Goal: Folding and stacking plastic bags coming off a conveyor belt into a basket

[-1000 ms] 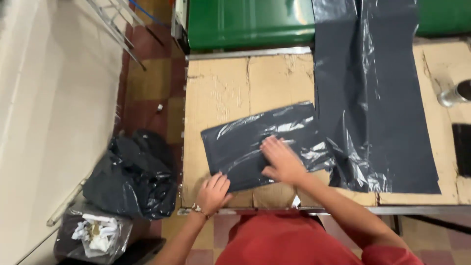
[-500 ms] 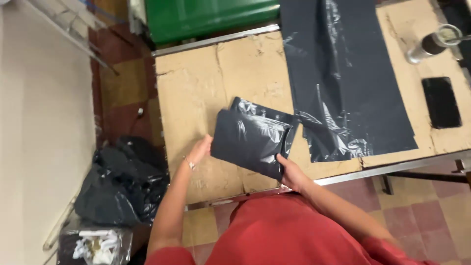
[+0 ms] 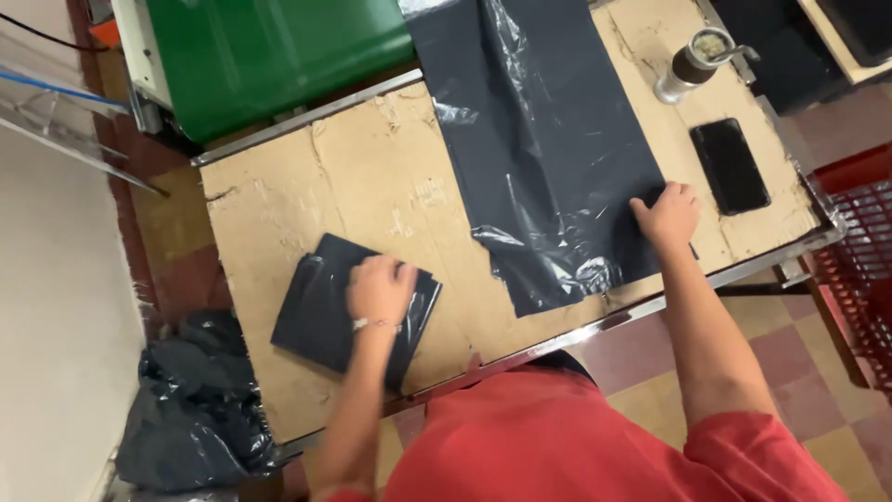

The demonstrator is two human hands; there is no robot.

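A folded black plastic bag [image 3: 321, 311] lies on the left part of the cardboard-covered table [image 3: 372, 177]. My left hand [image 3: 379, 288] rests on top of it, fingers curled, pressing it flat. A long black plastic sheet [image 3: 539, 139] runs from the table's far edge down to its near edge. My right hand [image 3: 667, 214] grips the right edge of that sheet near its lower end, beside a black phone [image 3: 730, 165].
A metal cup [image 3: 692, 63] stands at the far right of the table. A green machine [image 3: 269, 51] sits behind the table. A heap of black bags [image 3: 195, 409] lies on the floor at left. A red crate [image 3: 859, 251] is at right.
The bag held up in both hands has been folded smaller and laid flat on the left. My right hand has left it and moved right onto the long sheet's edge.
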